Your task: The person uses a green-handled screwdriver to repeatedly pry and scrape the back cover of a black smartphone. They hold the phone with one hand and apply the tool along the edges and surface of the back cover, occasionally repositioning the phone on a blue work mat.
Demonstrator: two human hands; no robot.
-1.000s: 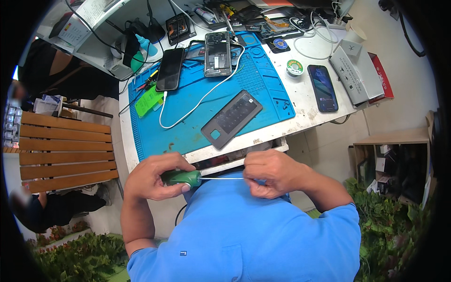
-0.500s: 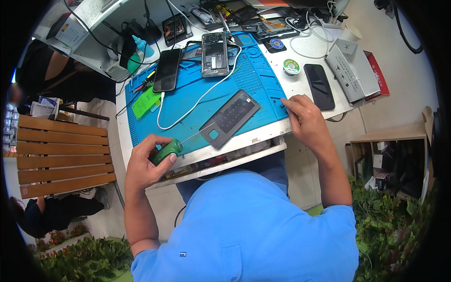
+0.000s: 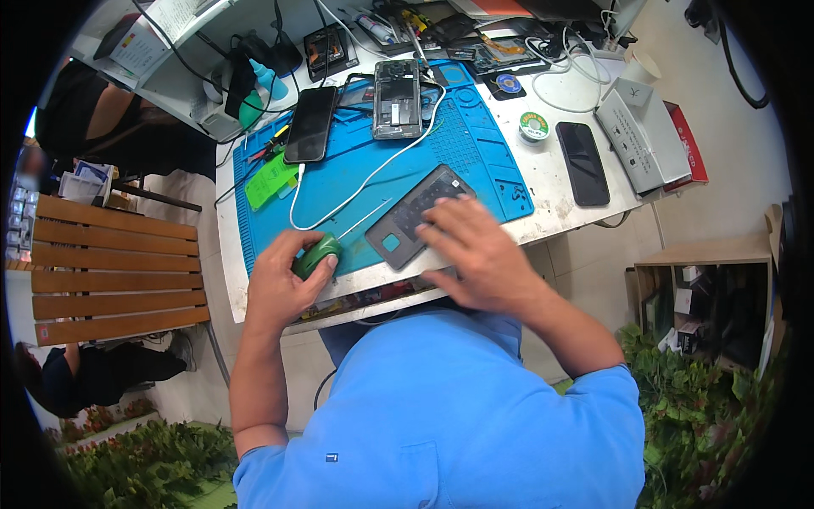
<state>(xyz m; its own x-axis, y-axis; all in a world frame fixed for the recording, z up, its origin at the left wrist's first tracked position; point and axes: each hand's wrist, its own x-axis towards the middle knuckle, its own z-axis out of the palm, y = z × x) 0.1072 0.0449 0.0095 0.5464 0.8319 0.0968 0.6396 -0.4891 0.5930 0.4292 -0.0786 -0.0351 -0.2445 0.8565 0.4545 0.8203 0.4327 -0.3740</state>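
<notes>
My left hand (image 3: 284,284) is closed around the green handle of a screwdriver (image 3: 320,256), whose thin shaft points over the blue mat (image 3: 339,180). A dark phone back cover (image 3: 407,217) with a square camera cutout lies slanted at the mat's front edge. Over its right side is my right hand (image 3: 482,259), slightly blurred, fingers apart; whether the fingertips touch the cover I cannot tell. Small dark bits (image 3: 513,191), perhaps screws, sit in the mat's right-hand tray. Farther back lie an opened phone (image 3: 397,100) and a black phone (image 3: 311,125) beside a white cable.
Right of the mat are a solder spool (image 3: 533,126), another black phone (image 3: 582,165) and a white box (image 3: 638,140). A bright green piece (image 3: 270,181) lies at the mat's left. Phone parts and cables crowd the back. A drawer (image 3: 381,301) juts out under the table's front edge.
My right hand has moved left from the mat's right-hand tray to above the back cover, its fingers spreading. The screwdriver's tip has come off the cover and now points above the mat.
</notes>
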